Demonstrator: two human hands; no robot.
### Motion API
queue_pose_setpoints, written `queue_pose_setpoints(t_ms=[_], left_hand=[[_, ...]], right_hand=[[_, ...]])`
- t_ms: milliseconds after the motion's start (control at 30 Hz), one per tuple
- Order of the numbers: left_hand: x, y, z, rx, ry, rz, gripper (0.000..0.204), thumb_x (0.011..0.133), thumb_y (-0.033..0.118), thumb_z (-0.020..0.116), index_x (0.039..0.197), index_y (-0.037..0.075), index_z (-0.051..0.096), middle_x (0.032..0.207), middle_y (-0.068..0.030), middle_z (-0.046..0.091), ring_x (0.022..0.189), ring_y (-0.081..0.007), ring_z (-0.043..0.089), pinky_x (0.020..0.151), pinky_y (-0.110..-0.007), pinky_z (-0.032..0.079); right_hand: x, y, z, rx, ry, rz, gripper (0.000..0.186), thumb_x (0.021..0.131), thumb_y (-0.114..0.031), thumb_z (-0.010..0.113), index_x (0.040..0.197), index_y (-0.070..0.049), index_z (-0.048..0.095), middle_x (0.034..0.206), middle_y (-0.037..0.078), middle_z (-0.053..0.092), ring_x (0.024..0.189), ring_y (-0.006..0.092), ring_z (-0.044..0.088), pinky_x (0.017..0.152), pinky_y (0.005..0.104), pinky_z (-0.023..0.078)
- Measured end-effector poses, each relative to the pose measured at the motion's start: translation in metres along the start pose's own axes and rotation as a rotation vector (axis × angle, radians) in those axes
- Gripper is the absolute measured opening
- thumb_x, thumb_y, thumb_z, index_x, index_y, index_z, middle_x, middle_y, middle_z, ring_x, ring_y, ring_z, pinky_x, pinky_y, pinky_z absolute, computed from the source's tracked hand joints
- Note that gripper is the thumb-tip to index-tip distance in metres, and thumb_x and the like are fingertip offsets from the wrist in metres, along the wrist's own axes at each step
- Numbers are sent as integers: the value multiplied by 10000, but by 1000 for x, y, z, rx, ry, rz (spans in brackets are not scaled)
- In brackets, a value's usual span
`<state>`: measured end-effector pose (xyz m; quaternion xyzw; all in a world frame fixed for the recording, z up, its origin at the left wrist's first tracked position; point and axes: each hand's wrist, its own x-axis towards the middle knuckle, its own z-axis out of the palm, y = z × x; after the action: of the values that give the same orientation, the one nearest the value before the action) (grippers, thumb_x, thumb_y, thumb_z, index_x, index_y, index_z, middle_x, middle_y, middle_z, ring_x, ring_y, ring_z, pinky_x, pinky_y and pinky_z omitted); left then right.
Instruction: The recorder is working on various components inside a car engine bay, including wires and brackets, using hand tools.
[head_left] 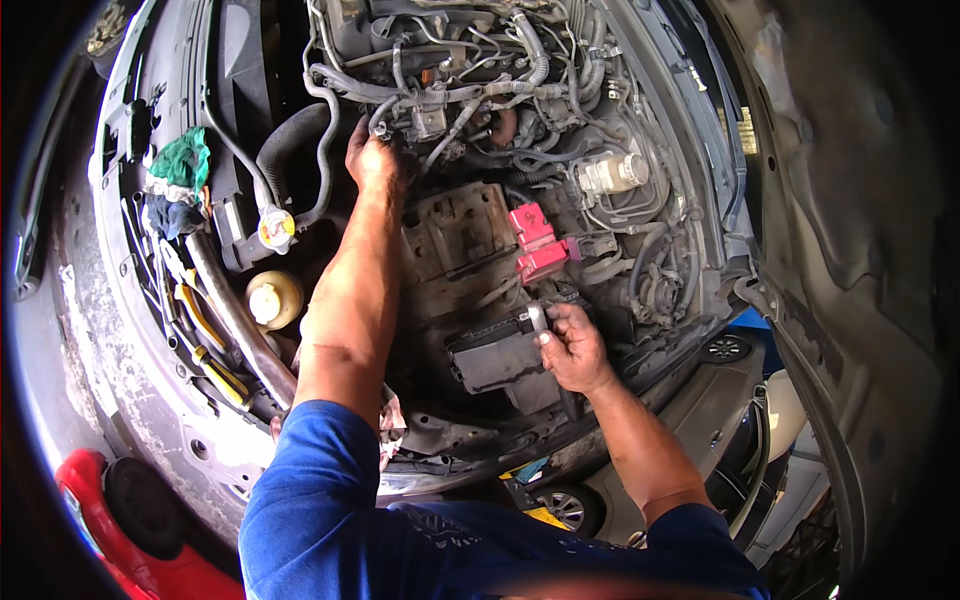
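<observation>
My left hand (pixel 376 160) reaches down among the hoses and wiring at the front of the engine (pixel 440 60). Its fingertips disappear beside a connector and a ribbed hose (pixel 290 145), so whatever they touch is hidden. Over a black plastic box (pixel 500 355), my right hand (pixel 574 350) is closed, pinching a small light-grey cylindrical piece (pixel 537 318) between thumb and fingers. Between the hands lies a dusty, flat metal tray (pixel 458 230). Pink-red terminal covers (pixel 540 243) sit at its right side, just beyond my right hand.
A yellow-handled screwdriver (pixel 220 376), other tools and a green rag (pixel 181 160) lie along the left front edge. A white-capped reservoir (pixel 273 300) is near my left forearm. Right, a fluid reservoir (pixel 612 174) stands below the raised hood (pixel 850 200).
</observation>
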<state>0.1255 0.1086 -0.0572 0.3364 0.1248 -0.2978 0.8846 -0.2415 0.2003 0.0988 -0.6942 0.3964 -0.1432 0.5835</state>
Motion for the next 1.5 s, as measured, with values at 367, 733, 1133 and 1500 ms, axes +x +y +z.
queue_pose_setpoints(t_ms=[367, 733, 1133, 1500], left_hand=[[-20, 19, 25, -19, 95, 119, 197, 958, 90, 640, 1061, 56, 475, 888, -29, 572, 751, -126, 564, 645, -290, 519], [-23, 21, 29, -27, 82, 118, 223, 925, 43, 675, 1040, 62, 485, 814, -6, 555, 666, -97, 537, 563, -244, 465], [-30, 23, 29, -71, 48, 159, 185, 894, 36, 717, 994, 33, 561, 835, -48, 627, 670, -119, 580, 589, -246, 485], [-26, 24, 29, -94, 53, 133, 124, 912, -11, 623, 1024, 5, 571, 910, -93, 647, 746, -172, 645, 657, -281, 555]], right_hand=[[0, 0, 0, 12, -3, 11, 307, 972, -94, 610, 1218, 3, 453, 734, 11, 553, 571, 57, 510, 509, 221, 439], [1, -2, -1, -18, 1, 4, 311, 970, -119, 619, 1201, 18, 461, 718, 13, 548, 559, 60, 514, 499, 228, 437], [0, -4, 0, 25, -7, 27, 308, 975, -89, 602, 1223, 12, 449, 751, 18, 560, 578, 59, 514, 515, 221, 446], [1, 0, -1, 16, -9, -1, 297, 972, -83, 603, 1211, 10, 453, 743, 12, 551, 565, 59, 513, 509, 221, 440]])
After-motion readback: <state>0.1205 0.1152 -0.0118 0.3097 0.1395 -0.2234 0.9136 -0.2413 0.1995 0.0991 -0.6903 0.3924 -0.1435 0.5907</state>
